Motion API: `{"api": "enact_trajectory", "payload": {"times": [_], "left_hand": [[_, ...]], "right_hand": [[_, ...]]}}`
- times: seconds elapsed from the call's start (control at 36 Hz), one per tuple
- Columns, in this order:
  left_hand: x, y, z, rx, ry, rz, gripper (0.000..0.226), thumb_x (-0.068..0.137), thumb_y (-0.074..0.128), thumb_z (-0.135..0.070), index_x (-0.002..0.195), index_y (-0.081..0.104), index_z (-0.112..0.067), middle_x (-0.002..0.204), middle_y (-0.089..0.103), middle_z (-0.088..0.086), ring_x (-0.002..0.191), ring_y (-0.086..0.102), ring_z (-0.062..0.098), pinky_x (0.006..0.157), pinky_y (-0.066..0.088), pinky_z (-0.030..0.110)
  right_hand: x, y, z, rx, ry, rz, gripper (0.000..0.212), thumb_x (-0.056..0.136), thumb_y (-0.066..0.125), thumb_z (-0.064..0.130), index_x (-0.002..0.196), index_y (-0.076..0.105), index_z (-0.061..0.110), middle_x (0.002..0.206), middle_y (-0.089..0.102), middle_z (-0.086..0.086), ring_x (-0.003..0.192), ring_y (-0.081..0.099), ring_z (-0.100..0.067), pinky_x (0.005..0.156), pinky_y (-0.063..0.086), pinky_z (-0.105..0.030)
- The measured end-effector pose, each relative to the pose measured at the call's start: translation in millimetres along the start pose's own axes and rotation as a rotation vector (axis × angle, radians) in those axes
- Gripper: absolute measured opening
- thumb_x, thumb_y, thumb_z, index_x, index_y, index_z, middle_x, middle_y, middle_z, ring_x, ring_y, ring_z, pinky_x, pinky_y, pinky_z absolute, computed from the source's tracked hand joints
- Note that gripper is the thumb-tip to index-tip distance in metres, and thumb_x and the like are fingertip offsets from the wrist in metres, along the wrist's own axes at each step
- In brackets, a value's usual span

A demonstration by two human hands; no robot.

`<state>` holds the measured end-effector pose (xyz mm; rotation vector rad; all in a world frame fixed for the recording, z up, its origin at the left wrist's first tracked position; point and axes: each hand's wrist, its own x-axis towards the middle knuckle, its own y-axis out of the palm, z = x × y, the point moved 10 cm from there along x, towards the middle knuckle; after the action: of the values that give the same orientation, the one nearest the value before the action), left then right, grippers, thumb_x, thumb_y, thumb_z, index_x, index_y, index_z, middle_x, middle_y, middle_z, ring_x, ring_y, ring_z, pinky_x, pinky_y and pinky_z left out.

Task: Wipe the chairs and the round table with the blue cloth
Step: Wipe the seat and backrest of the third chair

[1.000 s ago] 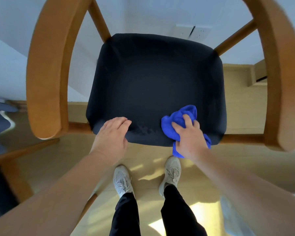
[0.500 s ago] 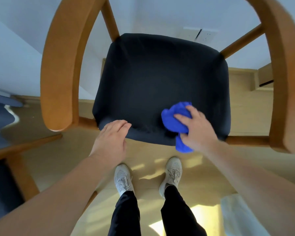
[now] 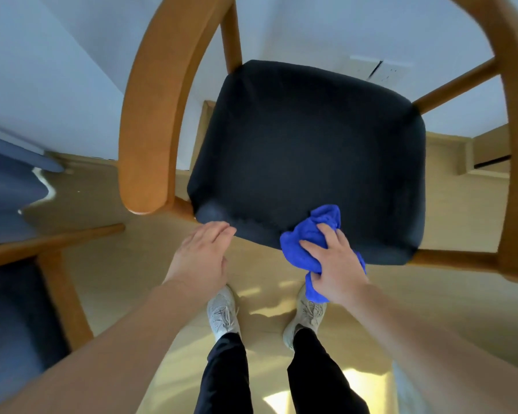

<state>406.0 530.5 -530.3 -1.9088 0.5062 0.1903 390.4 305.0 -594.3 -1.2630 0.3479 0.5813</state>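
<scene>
Currently the right hand [image 3: 335,264] is clenched round the bunched blue cloth [image 3: 314,234], pressing it on the front edge of the dark seat cushion [image 3: 305,144], right of centre; cloth tail hangs over the lip. Left hand [image 3: 199,255] lies flat, fingers together, holding nothing, fingertips at the front-left corner of the seat. Unwiped seat lies ahead of both hands, toward the chair back; right hand is nearer w/ cloth. Cloth wad runs roughly front-to-back. Curved wooden armrest [image 3: 150,115] flanks the seat on the left. Judgement: next stroke goes forward or sideways across the cushion. Round table not identifiable in view
</scene>
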Motion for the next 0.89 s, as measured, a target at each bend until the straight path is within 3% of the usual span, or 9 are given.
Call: {"api": "enact_trajectory", "payload": {"times": [0.14,0.36,0.53,0.64,0.75,0.89], "left_hand": [[-9.3,-4.3,0.7,-0.016,-0.009,-0.015,0.055,0.084,0.049,-0.007,0.138,0.042,-0.014,0.143,0.040,0.001,0.133,0.031,0.018,0.111,0.016,0.029],[-12.1,-10.9,10.2,-0.045,-0.038,-0.079,0.054,0.082,0.050,-0.004,0.136,0.045,-0.013,0.140,0.044,0.002,0.130,0.035,0.021,0.110,0.018,0.030],[-25.2,-3.8,21.6,-0.027,-0.071,-0.056,0.055,0.080,0.050,-0.005,0.135,0.045,-0.010,0.140,0.044,0.004,0.129,0.036,0.024,0.111,0.020,0.033],[-41.0,-8.6,22.4,-0.002,-0.095,-0.017,0.056,0.081,0.047,-0.008,0.137,0.041,-0.012,0.143,0.040,0.002,0.133,0.030,0.022,0.114,0.015,0.032],[-61.3,-40.0,12.3,-0.009,-0.136,-0.056,0.056,0.084,0.045,-0.010,0.139,0.039,-0.015,0.143,0.037,0.000,0.134,0.028,0.019,0.113,0.011,0.029],[-94.3,-110.4,0.1,-0.053,-0.234,-0.190,0.056,0.083,0.048,-0.006,0.137,0.042,-0.015,0.141,0.041,0.001,0.131,0.031,0.019,0.111,0.014,0.028]], "right_hand": [[-9.6,-7.9,16.7,-0.041,-0.072,0.051,0.062,0.079,0.059,0.026,0.138,0.046,0.036,0.155,0.017,-0.004,0.131,0.027,-0.031,0.103,0.036,-0.036],[57.5,-54.5,77.0,-0.143,-0.185,-0.141,0.061,0.073,0.063,0.023,0.132,0.051,0.034,0.152,0.025,-0.011,0.117,0.037,-0.037,0.095,0.037,-0.042],[62.4,3.1,93.7,-0.300,-0.208,0.004,0.062,0.076,0.065,0.026,0.131,0.038,0.037,0.152,0.005,-0.006,0.125,0.021,-0.038,0.099,0.034,-0.045],[39.4,8.9,85.7,-0.336,-0.245,0.133,0.057,0.076,0.065,0.027,0.127,0.043,0.039,0.151,0.008,-0.003,0.121,0.028,-0.036,0.093,0.037,-0.040],[9.5,-25.1,78.5,-0.290,-0.202,0.189,0.060,0.081,0.060,0.031,0.136,0.039,0.038,0.153,0.009,-0.005,0.116,0.034,-0.031,0.097,0.039,-0.037],[-23.9,-101.5,107.2,-0.237,-0.295,0.131,0.063,0.086,0.053,0.030,0.144,0.031,0.039,0.156,0.003,-0.003,0.120,0.033,-0.028,0.106,0.032,-0.035]]}}
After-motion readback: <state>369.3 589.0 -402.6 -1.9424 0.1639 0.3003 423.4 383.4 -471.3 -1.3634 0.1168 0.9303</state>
